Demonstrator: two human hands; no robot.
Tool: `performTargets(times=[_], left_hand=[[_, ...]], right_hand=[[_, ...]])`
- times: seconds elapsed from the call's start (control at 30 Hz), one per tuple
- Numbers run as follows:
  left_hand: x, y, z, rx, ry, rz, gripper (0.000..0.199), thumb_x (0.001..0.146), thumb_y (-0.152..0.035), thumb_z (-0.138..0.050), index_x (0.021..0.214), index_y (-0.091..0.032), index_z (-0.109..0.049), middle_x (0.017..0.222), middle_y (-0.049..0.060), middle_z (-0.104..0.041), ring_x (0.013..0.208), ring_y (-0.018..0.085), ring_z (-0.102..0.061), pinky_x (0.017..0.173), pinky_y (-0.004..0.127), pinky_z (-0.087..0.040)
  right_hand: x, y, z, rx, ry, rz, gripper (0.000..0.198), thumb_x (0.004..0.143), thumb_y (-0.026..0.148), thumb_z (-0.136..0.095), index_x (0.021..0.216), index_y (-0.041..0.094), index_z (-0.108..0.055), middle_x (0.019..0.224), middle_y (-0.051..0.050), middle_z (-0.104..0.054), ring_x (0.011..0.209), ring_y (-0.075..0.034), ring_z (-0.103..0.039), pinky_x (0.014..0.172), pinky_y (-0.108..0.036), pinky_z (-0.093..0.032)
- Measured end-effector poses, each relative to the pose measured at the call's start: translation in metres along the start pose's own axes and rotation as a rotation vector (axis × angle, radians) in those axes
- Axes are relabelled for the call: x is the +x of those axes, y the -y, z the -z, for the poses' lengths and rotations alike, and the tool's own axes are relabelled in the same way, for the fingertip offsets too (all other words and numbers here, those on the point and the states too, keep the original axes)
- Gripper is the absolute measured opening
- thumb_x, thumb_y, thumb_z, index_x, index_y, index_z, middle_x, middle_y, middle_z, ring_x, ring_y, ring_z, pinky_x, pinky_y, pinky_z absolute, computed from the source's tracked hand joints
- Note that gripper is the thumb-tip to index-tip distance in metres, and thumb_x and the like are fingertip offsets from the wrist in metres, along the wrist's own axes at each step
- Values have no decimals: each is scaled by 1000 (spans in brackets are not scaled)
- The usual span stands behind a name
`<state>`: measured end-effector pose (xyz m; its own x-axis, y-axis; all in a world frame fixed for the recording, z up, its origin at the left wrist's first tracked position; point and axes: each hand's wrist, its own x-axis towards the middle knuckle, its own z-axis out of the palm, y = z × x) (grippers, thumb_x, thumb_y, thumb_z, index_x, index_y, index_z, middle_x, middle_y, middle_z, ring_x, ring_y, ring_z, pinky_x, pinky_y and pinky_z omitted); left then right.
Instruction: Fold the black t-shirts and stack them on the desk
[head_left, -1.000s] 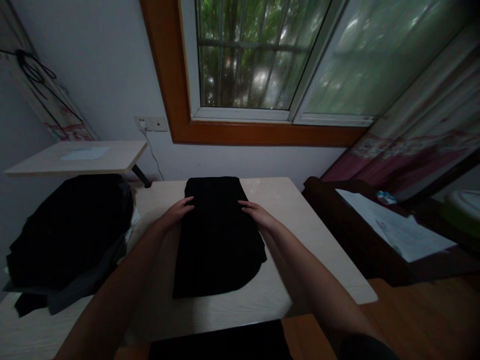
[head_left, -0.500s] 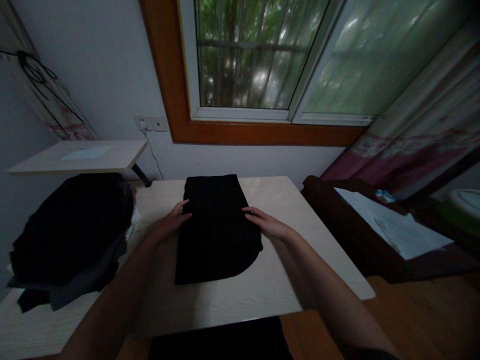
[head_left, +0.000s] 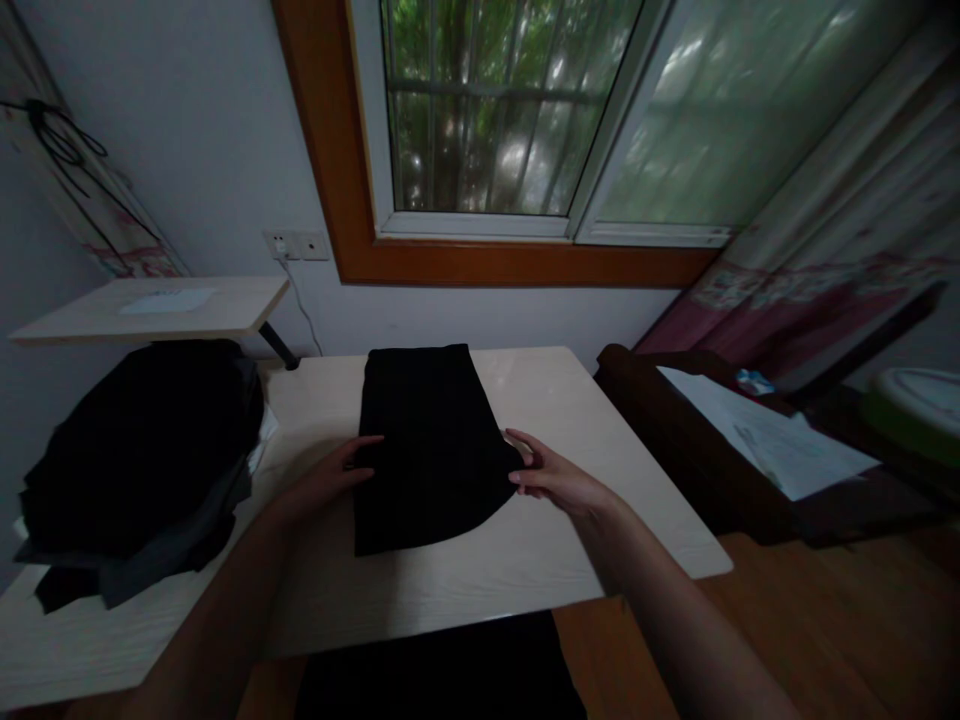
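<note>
A folded piece of black cloth [head_left: 431,450] lies on the pale wooden table [head_left: 540,560], its lower right edge curved; its exact kind does not show. My left hand [head_left: 337,475] rests at the cloth's left edge, index finger and thumb apart on top of the fabric. On the other side, my right hand [head_left: 559,478] has its thumb and bent fingers around the bulging right corner of the cloth, which seems held between them. Folds inside the cloth are too dark to make out.
A large heap of black and dark grey cloth [head_left: 150,450] sits at the left, below a raised shelf [head_left: 82,315] with a paper on it. Right of the table stands a dark brown piece of furniture [head_left: 690,470] with white sheets [head_left: 765,430]. A window [head_left: 487,130] is behind.
Both hands have slid nearer along the cloth's sides. My right hand has moved to the right corner, which now sits between its fingers. The view has shifted slightly.
</note>
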<state>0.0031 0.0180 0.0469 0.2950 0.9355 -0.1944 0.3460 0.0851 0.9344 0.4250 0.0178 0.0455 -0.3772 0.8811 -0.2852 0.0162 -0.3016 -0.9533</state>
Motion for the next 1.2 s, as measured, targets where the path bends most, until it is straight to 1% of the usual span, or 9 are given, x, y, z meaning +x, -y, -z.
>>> performTargets(times=[0.13,0.2,0.4,0.5,0.57,0.73,0.9,1.0,1.2], left_hand=[[-17,-5,-3,34,17,7,70,83,-48,-69,149,-33,-48,138,5,-62,127,29,-59,103,41,-50],[-26,-6,-4,46,78,18,74,85,-49,-68,153,-35,-42,126,3,-66,116,27,-63,97,39,-52],[-42,-4,-8,-43,131,39,69,87,-43,-68,151,-34,-44,125,4,-65,116,27,-62,97,41,-50],[-44,-3,-7,-90,134,59,66,87,-42,-68,148,-34,-47,121,4,-66,108,25,-64,88,38,-53],[-47,-1,-6,-102,140,77,65,87,-42,-69,147,-33,-48,116,4,-66,96,22,-66,77,34,-54],[-53,9,0,-38,196,128,66,87,-47,-68,147,-27,-47,82,-1,-64,61,13,-59,56,25,-44],[-58,16,1,56,236,151,67,89,-53,-63,147,-24,-46,64,-5,-58,55,14,-57,53,24,-42],[-58,15,0,163,182,111,59,89,-52,-61,141,-25,-54,69,-4,-59,56,14,-56,55,26,-43],[-42,4,-10,534,-142,-136,37,91,-39,-59,124,-26,-69,89,2,-64,78,19,-60,74,33,-50]], right_hand=[[3,-2,-4,105,-114,5,53,85,49,-74,131,26,-61,107,-6,-68,84,-17,-64,66,-28,-52],[5,-3,-6,127,-156,5,42,88,53,-69,119,24,-66,110,-7,-68,89,-19,-64,68,-29,-53],[3,-10,-3,114,-210,75,46,73,38,-84,112,21,-67,85,-1,-64,68,-13,-54,56,-26,-42],[-1,-15,-4,79,-249,115,45,70,33,-81,111,21,-67,75,3,-55,56,-9,-41,50,-24,-32],[-5,-18,-5,22,-281,147,44,69,28,-76,111,21,-66,74,4,-54,57,-9,-42,52,-24,-32],[-29,-21,0,-354,-376,224,44,67,21,-62,111,22,-65,74,4,-53,68,-15,-50,63,-26,-38],[-54,-26,-1,-623,-351,284,40,70,19,-58,109,22,-68,76,3,-54,71,-17,-50,65,-28,-39],[-61,-27,-4,-672,-315,308,42,75,19,-61,117,24,-65,81,1,-55,74,-18,-52,67,-29,-42],[-49,-20,-6,-669,-385,431,45,81,31,-71,124,24,-60,110,-7,-61,95,-24,-59,87,-39,-48]])
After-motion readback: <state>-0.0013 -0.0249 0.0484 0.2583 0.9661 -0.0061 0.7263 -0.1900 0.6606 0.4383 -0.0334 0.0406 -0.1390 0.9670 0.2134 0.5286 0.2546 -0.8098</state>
